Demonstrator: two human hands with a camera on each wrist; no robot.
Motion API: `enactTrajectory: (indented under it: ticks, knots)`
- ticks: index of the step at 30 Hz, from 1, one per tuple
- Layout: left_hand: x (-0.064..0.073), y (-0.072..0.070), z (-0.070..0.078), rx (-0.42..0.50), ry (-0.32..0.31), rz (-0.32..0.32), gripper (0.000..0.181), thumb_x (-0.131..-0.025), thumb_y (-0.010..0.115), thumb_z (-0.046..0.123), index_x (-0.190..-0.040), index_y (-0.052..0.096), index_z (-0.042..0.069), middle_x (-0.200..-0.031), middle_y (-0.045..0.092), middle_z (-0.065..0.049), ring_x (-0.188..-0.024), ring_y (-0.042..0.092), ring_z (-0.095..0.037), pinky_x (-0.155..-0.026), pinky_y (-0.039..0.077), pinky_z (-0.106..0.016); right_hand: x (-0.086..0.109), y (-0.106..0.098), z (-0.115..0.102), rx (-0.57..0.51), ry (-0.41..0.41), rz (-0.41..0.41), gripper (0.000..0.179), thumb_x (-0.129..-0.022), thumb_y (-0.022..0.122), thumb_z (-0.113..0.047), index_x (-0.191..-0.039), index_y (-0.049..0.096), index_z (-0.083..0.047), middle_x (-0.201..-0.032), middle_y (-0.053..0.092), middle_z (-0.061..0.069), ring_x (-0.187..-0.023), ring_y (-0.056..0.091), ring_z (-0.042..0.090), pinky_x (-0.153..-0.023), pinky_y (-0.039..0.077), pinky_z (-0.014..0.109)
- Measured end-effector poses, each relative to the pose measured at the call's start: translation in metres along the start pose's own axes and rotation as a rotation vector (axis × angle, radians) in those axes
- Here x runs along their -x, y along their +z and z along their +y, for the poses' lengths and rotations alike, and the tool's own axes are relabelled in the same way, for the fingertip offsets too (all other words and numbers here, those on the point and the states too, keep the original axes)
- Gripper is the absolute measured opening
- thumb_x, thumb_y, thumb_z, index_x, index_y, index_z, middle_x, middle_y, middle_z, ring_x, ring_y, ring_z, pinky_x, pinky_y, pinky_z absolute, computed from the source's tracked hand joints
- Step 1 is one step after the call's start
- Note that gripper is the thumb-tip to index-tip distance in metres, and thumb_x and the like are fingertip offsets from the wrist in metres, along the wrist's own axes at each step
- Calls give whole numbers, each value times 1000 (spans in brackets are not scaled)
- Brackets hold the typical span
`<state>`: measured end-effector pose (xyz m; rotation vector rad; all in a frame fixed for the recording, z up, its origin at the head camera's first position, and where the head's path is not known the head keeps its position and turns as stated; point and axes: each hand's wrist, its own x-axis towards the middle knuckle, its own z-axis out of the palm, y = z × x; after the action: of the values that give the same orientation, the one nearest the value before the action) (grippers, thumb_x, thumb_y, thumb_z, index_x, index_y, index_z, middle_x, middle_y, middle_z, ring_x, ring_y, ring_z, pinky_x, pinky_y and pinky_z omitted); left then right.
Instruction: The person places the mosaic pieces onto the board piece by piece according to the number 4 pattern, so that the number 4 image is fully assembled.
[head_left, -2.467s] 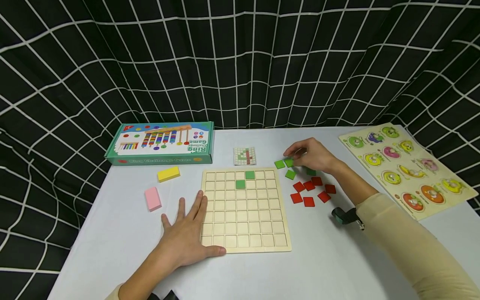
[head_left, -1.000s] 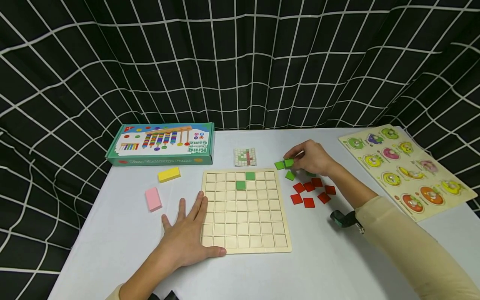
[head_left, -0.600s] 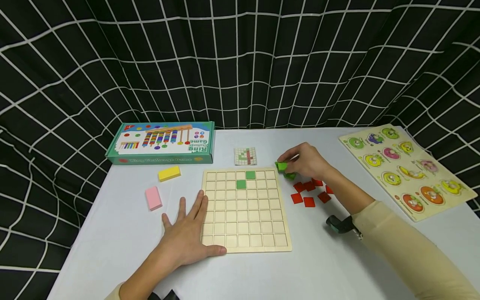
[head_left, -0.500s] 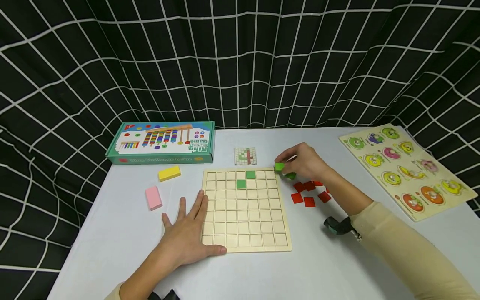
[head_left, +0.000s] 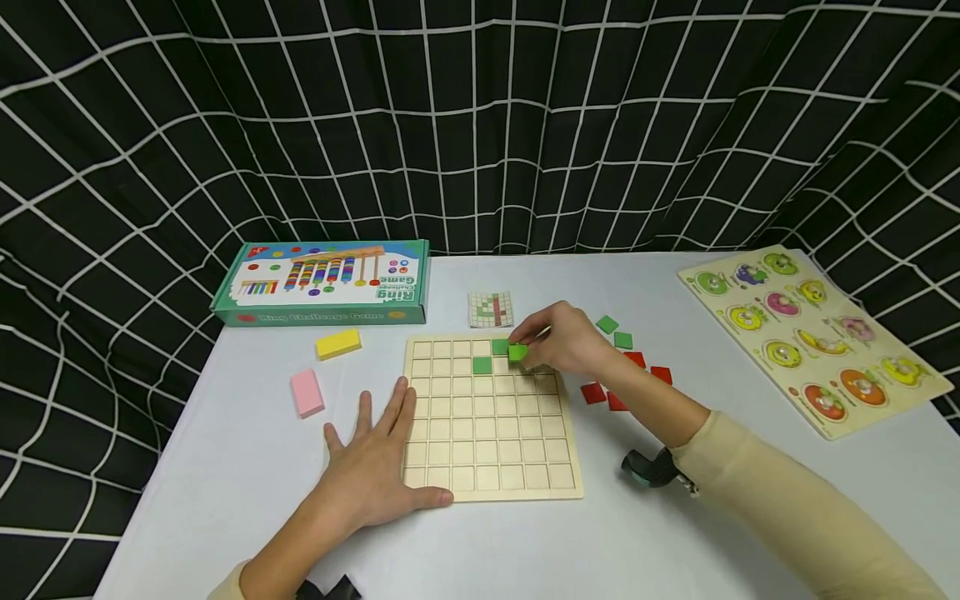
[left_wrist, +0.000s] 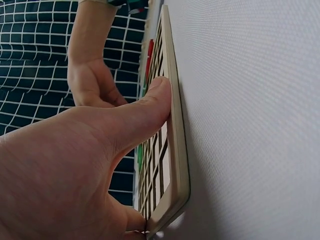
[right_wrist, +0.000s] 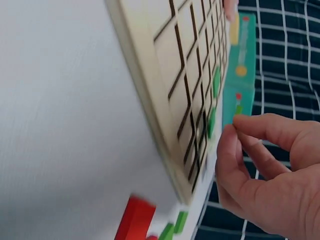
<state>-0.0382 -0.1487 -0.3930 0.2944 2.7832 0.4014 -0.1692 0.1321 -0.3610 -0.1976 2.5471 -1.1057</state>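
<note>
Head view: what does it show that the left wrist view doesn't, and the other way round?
Only the head view: the game box, yellow block, pink block and small pattern card, plus, clearly, the green tile pinched in the right hand.
Only the left wrist view: no clear extra object, just a low, side-on close-up of the edge of the grid board by the left thumb.
Both: the grid board, the left hand touching it, and the right hand.
</note>
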Motion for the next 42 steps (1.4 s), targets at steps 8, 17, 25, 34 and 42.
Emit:
enactTrajectory:
  ticks: [8,17,25,34,42]
  knots:
    - [-1,0,0,-1,1,0,138,-69,78,80,-168,13,8,-176,2,-3,-158,7,-52,-103,11,-92,1,22,-17,-22,-51,-39,27,-77,80,5,-99,82,-9,-94,76,5,-84,65,17,-75,53,28]
    - [0,1,0,-12,5,4,139,-69,77,81,-168,13,8,-176,2,-4,-158,9,-53,-102,12,-93,-4,43,-30,22,-110,-75,25,-74,82,4,-94,81,-10,-87,75,2,-81,64,13,-75,53,26]
    - [-1,1,0,-4,4,-6,138,-70,77,82,-168,13,8,-176,3,-5,-158,8,-52,-102,10,-93,-7,57,-40,62,-108,-93,25,-72,85,5,-90,81,-12,-82,73,-1,-79,63,12,-73,52,25]
    - [0,-1,1,-11,-3,-18,137,-71,76,82,-168,12,9,-177,2,-3,-159,7,-51,-103,10,-92,-9,64,-43,102,-105,-100,26,-71,87,6,-90,81,-10,-84,74,2,-79,63,12,-73,53,23]
    - [0,-1,1,-11,-7,-24,138,-71,75,82,-168,12,9,-177,2,-3,-159,7,-51,-103,10,-92,-10,67,-44,146,-127,-89,25,-71,88,5,-89,81,-11,-79,72,-3,-78,62,11,-74,52,23]
